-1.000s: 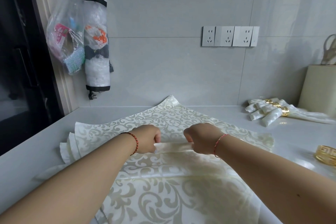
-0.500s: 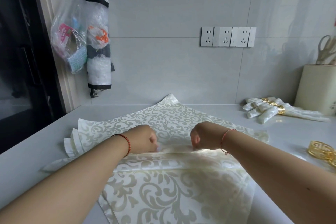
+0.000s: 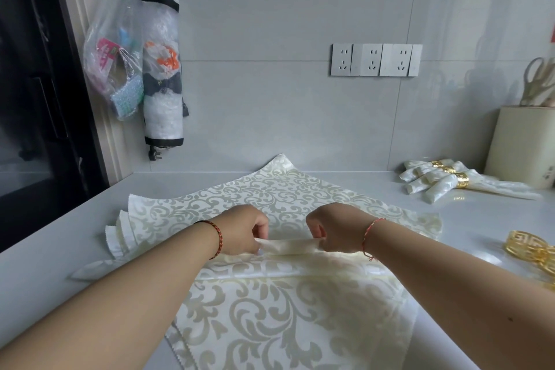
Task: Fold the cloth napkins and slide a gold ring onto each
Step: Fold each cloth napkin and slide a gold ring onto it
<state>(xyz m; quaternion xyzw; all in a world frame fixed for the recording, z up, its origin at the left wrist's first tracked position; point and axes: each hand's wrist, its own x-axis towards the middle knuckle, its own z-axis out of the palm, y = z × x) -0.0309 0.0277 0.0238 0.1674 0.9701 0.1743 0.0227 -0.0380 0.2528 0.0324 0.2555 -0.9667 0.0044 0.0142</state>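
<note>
A cream napkin (image 3: 270,309) with a scroll pattern lies spread on the pale counter (image 3: 45,273), on top of a stack of like napkins (image 3: 120,234). Across its middle runs a raised pleat (image 3: 289,246). My left hand (image 3: 244,230) pinches the pleat's left end and my right hand (image 3: 333,227) pinches its right end, both with fingers curled. Loose gold rings (image 3: 531,248) lie at the right edge. Three folded napkins with gold rings on them (image 3: 444,179) rest at the back right.
A beige holder (image 3: 522,144) with scissors stands in the back right corner. Plastic bags (image 3: 135,63) hang on the wall at the left, beside a dark door. Wall sockets (image 3: 377,59) sit above the counter.
Both hands pressed the fold down half a second ago and now pinch up a fresh pleat of cloth between them, slightly nearer to me.
</note>
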